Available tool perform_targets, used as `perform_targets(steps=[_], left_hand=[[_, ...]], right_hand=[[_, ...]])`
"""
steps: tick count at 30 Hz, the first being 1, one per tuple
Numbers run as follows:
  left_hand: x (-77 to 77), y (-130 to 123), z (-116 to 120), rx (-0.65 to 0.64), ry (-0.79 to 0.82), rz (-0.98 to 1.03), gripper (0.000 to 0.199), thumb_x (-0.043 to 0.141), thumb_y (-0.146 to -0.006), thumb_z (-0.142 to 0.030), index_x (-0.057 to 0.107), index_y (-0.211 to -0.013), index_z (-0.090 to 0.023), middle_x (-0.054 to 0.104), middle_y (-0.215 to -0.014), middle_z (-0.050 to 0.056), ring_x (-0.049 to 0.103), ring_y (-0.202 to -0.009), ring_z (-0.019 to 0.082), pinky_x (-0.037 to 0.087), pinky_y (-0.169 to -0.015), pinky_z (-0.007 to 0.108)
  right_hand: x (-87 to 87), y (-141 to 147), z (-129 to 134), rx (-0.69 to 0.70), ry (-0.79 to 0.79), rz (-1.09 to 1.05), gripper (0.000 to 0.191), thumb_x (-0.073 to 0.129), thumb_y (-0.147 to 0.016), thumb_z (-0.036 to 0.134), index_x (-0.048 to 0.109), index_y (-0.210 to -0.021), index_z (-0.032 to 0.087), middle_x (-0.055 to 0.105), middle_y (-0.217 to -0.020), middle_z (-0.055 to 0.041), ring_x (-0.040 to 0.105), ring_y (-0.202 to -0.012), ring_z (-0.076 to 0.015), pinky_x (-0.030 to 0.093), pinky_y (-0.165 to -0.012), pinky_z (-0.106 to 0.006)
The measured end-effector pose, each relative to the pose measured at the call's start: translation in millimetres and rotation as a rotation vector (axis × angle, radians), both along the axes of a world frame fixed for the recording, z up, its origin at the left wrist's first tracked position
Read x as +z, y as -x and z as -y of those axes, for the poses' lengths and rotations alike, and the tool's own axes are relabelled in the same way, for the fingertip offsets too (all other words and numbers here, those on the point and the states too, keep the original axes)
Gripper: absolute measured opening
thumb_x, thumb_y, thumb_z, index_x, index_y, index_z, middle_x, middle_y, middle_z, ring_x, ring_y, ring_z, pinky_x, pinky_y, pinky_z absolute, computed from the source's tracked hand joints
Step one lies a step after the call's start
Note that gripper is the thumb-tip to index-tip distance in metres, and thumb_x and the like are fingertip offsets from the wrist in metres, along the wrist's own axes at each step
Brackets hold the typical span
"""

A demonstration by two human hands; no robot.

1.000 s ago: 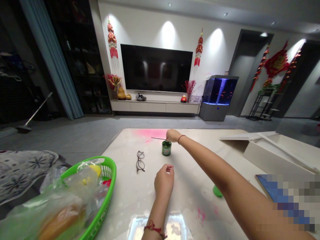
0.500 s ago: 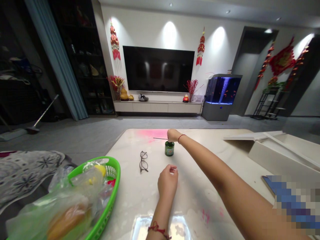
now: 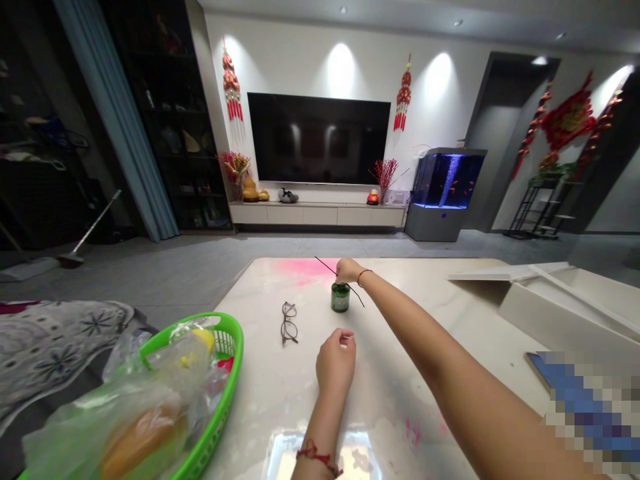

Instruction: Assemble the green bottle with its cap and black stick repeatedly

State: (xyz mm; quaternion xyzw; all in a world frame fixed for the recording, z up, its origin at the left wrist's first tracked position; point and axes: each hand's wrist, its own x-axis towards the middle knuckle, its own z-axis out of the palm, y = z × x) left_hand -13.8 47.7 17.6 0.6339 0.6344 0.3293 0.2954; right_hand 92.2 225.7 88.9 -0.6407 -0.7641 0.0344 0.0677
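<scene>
At the far part of the table, my right hand (image 3: 346, 271) is closed just over the mouth of a small green glass bottle (image 3: 341, 299). A thin black stick (image 3: 326, 267) runs slantwise through the fingers, one end up to the left and the other down to the right. The hand hides the bottle's top, so I cannot tell whether it touches the neck. Nearer to me, my left hand (image 3: 336, 360) rests on the table with its fingers curled in and nothing visible in them. A pair of eyeglasses (image 3: 289, 323) lies to the left of the bottle.
A green basket (image 3: 235, 353) with bagged food stands at the left of the pale table (image 3: 400, 333). An open white box (image 3: 560, 300) sits on the right, with a blue-edged flat thing (image 3: 539, 369), partly pixelated, before it. Pink stains mark the tabletop.
The black stick has turned from nearly level to a steep slant, and its lower end now shows to the right of the bottle. Both hands have stayed almost in place.
</scene>
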Motion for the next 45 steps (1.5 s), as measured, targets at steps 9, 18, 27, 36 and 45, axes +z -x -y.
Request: perform_targets(steps=[9,18,27,36,45], left_hand=[[0.3,1.8,0.4,0.003,-0.015,-0.006,0.017,0.048,-0.080,-0.025,0.064,-0.086,-0.021,0.069,-0.088,0.002,0.061,-0.078,0.014,0.040,-0.066,0.021],[1.8,1.5,2.2,-0.003,-0.020,-0.032,0.019,0.046,-0.080,-0.024,0.064,-0.085,-0.022,0.069,-0.089,0.002,0.061,-0.080,0.015,0.041,-0.069,0.022],[-1.6,2.1,-0.2,-0.026,0.002,-0.039,0.022,0.045,-0.079,-0.026,0.064,-0.088,-0.021,0.069,-0.090,0.003,0.060,-0.083,0.016,0.041,-0.070,0.025],[-6.8,1.5,-4.6,-0.074,0.019,-0.052,0.023,0.045,-0.079,-0.028,0.065,-0.088,-0.021,0.069,-0.088,0.003,0.061,-0.081,0.016,0.040,-0.068,0.024],[-9.7,0.7,-5.3,-0.121,0.003,0.010,0.025,0.045,-0.078,-0.027,0.066,-0.091,-0.021,0.068,-0.088,0.004,0.061,-0.079,0.016,0.041,-0.067,0.024]], right_hand=[[49.0,-25.4,7.2,-0.014,0.042,-0.148,0.007,0.065,-0.060,0.013,0.067,-0.067,0.012,0.070,-0.070,-0.0073,0.065,-0.063,-0.0156,0.049,-0.057,-0.020],[94.8,-90.1,60.2,0.009,0.174,-0.297,0.009,0.065,-0.058,0.008,0.057,-0.055,0.013,0.062,-0.053,-0.0010,0.065,-0.059,-0.0142,0.051,-0.057,-0.020],[-3.3,-117.2,103.5,-0.054,0.888,-0.423,0.014,0.069,-0.050,0.005,0.058,-0.057,0.010,0.059,-0.048,0.0025,0.062,-0.054,-0.0126,0.054,-0.062,-0.023],[-60.6,-125.6,105.5,-0.185,0.916,-0.514,0.014,0.071,-0.056,0.007,0.057,-0.055,0.010,0.060,-0.050,0.0006,0.060,-0.052,-0.0102,0.052,-0.063,-0.020],[-85.5,-120.5,131.1,-0.287,0.806,-0.655,0.030,0.071,-0.051,0.003,0.046,-0.060,0.016,0.058,-0.045,0.0013,0.060,-0.045,-0.0156,0.054,-0.051,-0.028]])
